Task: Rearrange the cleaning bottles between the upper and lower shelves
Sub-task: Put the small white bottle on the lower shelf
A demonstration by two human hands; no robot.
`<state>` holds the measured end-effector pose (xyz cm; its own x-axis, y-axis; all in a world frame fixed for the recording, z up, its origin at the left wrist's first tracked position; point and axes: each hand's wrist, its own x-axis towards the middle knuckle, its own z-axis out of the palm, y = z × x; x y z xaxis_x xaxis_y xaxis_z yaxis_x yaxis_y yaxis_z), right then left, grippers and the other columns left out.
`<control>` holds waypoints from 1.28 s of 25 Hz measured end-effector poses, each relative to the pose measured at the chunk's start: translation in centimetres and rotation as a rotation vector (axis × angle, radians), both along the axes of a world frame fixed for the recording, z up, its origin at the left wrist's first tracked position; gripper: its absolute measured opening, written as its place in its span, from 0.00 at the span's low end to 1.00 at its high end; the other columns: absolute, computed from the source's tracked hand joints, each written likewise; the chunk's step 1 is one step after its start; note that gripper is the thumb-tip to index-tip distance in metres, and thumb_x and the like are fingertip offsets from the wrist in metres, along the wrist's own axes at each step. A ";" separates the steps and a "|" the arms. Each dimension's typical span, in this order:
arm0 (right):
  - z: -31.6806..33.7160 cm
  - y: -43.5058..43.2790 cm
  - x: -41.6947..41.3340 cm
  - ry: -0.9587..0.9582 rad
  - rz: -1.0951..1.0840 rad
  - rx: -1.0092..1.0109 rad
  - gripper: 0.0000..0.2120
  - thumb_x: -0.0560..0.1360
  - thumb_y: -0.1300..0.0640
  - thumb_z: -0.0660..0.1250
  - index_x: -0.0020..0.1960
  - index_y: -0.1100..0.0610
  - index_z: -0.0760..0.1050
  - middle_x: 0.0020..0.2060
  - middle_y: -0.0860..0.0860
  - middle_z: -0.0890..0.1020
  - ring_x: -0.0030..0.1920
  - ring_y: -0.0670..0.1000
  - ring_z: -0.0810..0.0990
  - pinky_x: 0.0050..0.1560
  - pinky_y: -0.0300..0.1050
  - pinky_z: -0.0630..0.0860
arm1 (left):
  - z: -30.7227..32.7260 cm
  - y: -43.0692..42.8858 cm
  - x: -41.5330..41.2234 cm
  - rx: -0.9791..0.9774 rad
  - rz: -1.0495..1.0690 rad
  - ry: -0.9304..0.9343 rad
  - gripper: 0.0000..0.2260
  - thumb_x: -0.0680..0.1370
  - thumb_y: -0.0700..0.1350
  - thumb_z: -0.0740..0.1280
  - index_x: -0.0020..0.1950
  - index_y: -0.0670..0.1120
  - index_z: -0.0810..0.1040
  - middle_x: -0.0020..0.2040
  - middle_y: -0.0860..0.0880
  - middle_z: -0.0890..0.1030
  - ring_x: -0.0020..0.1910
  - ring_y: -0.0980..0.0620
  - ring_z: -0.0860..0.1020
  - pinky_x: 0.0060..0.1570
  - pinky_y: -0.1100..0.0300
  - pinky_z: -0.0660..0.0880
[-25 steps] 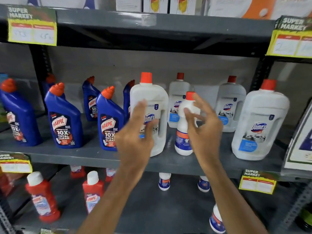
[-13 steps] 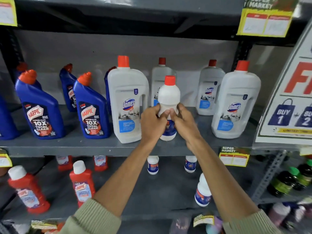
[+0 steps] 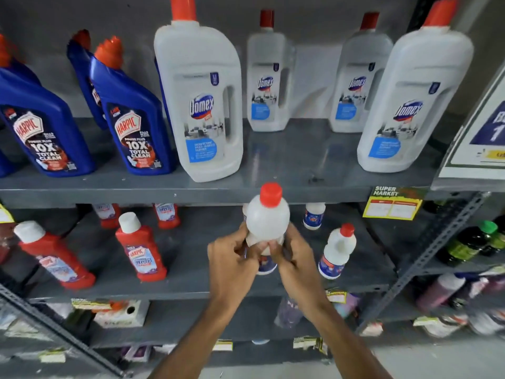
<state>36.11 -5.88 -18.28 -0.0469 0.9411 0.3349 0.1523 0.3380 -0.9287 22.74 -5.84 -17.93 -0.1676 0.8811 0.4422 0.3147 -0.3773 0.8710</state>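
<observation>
both hands clasp small bottle — upright between

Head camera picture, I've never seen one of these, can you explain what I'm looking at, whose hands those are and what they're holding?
There is no machine here. The camera sits on a person's head and looks forward and down, so the two bare arms rising from the bottom edge belong to the wearer. The left hand and right hand both have a grip on a small white bottle with a red cap, held upright in front of the shelves and resting on neither. On the upper shelf stand blue Harpic bottles and big white Domex jugs. The lower shelf carries red Harpic bottles on the left and more small white bottles on the right. A yellow price tag hangs on the upper shelf's edge.
</observation>
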 end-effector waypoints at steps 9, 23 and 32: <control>-12.7 8.5 -0.3 -0.207 -0.022 -0.314 0.18 0.78 0.64 0.65 0.67 0.59 0.72 0.59 0.54 0.82 0.61 0.55 0.80 0.62 0.54 0.78 | -12.7 7.7 -0.7 -0.332 -0.012 -0.008 0.12 0.69 0.30 0.72 0.38 0.49 0.84 0.32 0.59 0.84 0.32 0.63 0.76 0.34 0.67 0.75; -17.0 11.9 -1.3 -0.266 -0.002 -0.443 0.22 0.80 0.65 0.61 0.73 0.57 0.65 0.68 0.56 0.77 0.69 0.57 0.75 0.69 0.51 0.72 | -16.8 11.0 -1.0 -0.381 -0.030 0.085 0.13 0.73 0.39 0.72 0.57 0.41 0.82 0.43 0.50 0.85 0.41 0.54 0.82 0.38 0.77 0.71; -6.1 6.1 -1.8 -0.090 -0.264 0.361 0.20 0.78 0.63 0.69 0.65 0.46 0.73 0.59 0.47 0.73 0.58 0.49 0.78 0.57 0.44 0.79 | -7.7 3.0 -3.6 0.311 0.166 0.152 0.24 0.72 0.27 0.72 0.67 0.37 0.75 0.68 0.43 0.76 0.66 0.60 0.76 0.58 0.70 0.76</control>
